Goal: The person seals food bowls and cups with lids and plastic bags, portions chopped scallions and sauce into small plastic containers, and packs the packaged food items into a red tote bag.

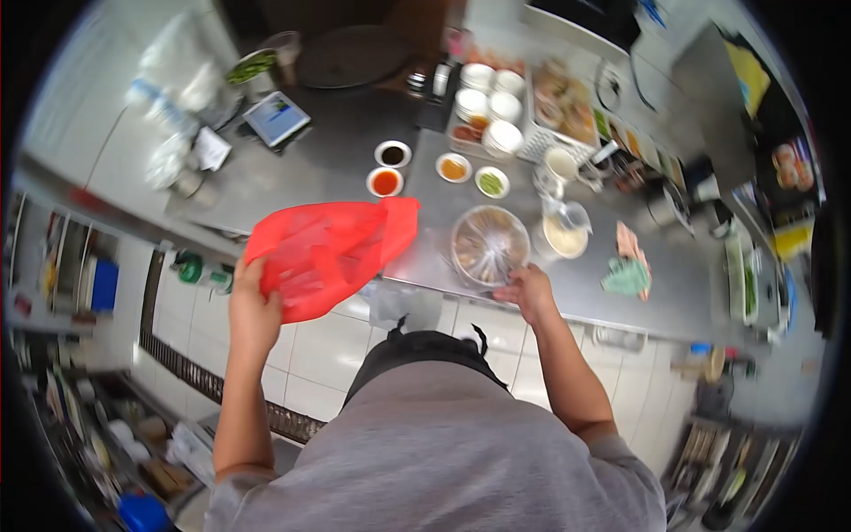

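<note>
A red plastic bag hangs in the air over the counter's front edge, its near end gripped by my left hand. On the steel counter sits a round bowl wrapped in clear plastic, with food showing dimly through the film. At its lower right rim, my right hand touches the bowl, fingers curled at its edge; whether they grip it is hard to see. Behind stand small white cups holding dark sauce, red sauce, orange-brown sauce and chopped greens.
Right of the bowl stand a tub of pale contents and a white mug. Pink and green cloths lie farther right. Stacked white lidded cups fill a bin at the back. A tablet stands at back left.
</note>
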Tool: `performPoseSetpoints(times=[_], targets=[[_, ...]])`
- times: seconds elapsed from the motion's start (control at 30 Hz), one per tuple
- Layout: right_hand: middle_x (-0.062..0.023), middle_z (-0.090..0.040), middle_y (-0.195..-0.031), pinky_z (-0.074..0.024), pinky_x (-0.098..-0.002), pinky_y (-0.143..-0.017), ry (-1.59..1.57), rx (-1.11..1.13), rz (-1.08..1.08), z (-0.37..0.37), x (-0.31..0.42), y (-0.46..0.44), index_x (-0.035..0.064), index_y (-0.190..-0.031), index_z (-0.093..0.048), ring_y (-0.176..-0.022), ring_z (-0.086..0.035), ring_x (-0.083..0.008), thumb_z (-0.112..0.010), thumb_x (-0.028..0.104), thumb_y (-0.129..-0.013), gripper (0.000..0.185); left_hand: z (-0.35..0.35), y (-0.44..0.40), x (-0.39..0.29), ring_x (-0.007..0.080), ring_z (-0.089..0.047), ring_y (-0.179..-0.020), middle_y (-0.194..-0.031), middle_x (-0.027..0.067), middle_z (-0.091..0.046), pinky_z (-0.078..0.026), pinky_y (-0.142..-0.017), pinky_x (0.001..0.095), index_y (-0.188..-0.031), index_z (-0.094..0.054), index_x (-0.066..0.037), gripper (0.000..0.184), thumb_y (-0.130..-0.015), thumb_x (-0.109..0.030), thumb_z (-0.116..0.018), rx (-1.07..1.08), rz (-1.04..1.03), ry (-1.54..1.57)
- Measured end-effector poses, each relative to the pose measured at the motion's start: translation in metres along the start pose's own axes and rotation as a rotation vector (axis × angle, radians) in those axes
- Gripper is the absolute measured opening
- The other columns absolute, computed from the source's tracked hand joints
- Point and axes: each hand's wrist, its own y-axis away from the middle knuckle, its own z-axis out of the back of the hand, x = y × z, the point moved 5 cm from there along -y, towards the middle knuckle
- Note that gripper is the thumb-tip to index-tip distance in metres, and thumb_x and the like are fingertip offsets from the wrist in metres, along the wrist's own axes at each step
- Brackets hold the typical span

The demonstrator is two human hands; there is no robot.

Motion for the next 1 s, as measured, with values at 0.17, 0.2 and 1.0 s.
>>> performPoseSetpoints(times=[0.17, 0.2, 1.0], targets=[[-0.0231, -0.063, -0.089, -0.0615, -0.0366, -0.061, 0.072, -0.039, -0.011, -0.007, -0.007, 0.024, -0.0097, -0.111, -0.047, -0.069, -0.069, -0.0312, -0.047, 0.002, -0.082, 0.032, -0.015, -0.025, -0.003, 0.0384, -0.051, -0.121, -0.136, 0.0229, -0.045, -0.043, -0.099, 0.0367, -0.127, -0.05, 0.006, 0.056, -0.071, 0.012, -0.05, 0.066, -0.009, 0.105], [-0.0231, -0.063, -0.089, -0.0615, -0.0366, -0.061, 0.058, -0.056, -0.012, -0.011, -0.009, 0.032, -0.0097, -0.111, -0.047, -0.069, -0.069, -0.0312, -0.047, 0.002, -0.082, 0.032, -0.016, -0.029, -0.006, 0.0382, -0.051, -0.121, -0.137, 0.0235, -0.044, -0.043, -0.099, 0.0364, -0.127, -0.05, 0.006, 0.056, -0.072, 0.011, -0.05, 0.053, -0.04, 0.075], [-0.0149, -0.054, -0.128, -0.0398, -0.0451, -0.105, -0.639, 0.217, 0.046, -0.012, -0.017, 0.124, -0.0014, -0.136, -0.038, -0.119, -0.052, -0.033, -0.058, 0.006, -0.057, 0.082, -0.038, -0.073, -0.032, 0.0429, -0.061, -0.098, -0.154, 0.0181, -0.018, -0.054, -0.076, 0.0435, -0.139, -0.035, 0.0, 0.076, -0.068, 0.008, -0.06, 0.219, -0.218, -0.194]])
